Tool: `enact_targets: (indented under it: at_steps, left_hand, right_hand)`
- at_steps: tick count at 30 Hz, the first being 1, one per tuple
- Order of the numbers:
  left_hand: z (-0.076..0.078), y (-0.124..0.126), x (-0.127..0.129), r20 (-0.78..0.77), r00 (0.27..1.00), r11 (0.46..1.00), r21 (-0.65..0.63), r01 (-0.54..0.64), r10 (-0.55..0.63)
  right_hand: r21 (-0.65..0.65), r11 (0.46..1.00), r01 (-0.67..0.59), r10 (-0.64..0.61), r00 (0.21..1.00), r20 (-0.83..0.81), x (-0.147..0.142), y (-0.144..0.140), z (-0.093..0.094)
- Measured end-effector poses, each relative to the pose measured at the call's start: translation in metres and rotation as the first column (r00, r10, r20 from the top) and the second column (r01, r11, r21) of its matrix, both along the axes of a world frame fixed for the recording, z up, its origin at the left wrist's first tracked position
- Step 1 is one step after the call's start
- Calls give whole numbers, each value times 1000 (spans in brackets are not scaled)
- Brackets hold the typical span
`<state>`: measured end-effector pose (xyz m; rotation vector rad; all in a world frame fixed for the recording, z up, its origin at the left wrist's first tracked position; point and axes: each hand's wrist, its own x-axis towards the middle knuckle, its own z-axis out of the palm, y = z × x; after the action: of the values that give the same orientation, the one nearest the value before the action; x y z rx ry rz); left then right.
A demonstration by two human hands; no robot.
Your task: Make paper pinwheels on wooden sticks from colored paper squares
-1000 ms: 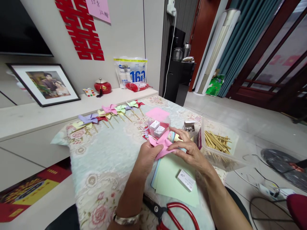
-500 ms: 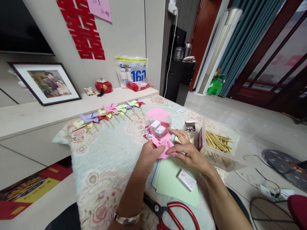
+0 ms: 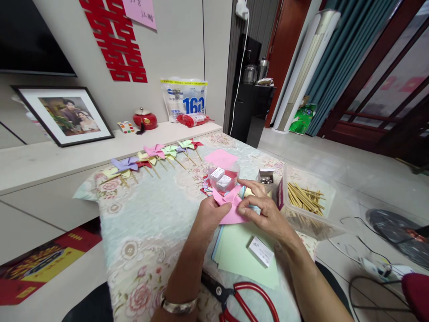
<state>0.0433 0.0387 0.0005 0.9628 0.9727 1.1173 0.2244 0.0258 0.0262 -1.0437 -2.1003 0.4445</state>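
Observation:
A pink paper pinwheel piece [image 3: 233, 216], partly folded, is held above a stack of pale green paper [image 3: 246, 250]. My left hand [image 3: 209, 217] grips its left side, with the thumb pressed on the folds near the middle. My right hand [image 3: 264, 212] is at its right side, thumb and index finger closed on the paper's edge while another finger extends forward. A small white box [image 3: 260, 252] lies on the green sheets. Below them rest scissors with red handles [image 3: 250, 302]. Just beyond the paper sits a clear round container [image 3: 231, 172] with small white boxes in it.
Several finished pinwheels [image 3: 154, 151] lie along the table's far left edge. On the right stands a clear plastic bin [image 3: 284, 197] of wooden sticks [image 3: 306, 198], beside a small open box of metal pieces [image 3: 266, 176]. Pink sheets [image 3: 221, 157] lie behind the round container.
My right fingers have curled in at the paper's right edge. The paper's lower right part now lies flatter and wider. My left hand keeps its hold in nearly the same place.

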Motion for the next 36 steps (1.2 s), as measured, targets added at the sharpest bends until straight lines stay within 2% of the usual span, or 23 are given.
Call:
enact_targets:
  at_steps: [8,16,20,26,36]
  left_hand:
    - [2,0,-2,67,998,999,-31,-19,22]
    - [-1,2,-6,164,985,998,-19,54,-50]
    - [-2,2,-4,112,993,999,-30,34,-31]
    - [-2,1,0,2,1000,999,-30,-11,11]
    - [6,-2,5,2,1000,1000,-13,16,-16]
  right_hand:
    - [-8,999,-31,31,999,-37,9,3,-1]
    - [16,996,-93,93,995,-43,7,5,-7]
    - [-6,993,-117,117,992,-54,8,4,-7]
    - [-4,997,-83,83,997,-5,7,3,-3]
    - [-7,1000,0,0,1000,3,-5,-2,-2]
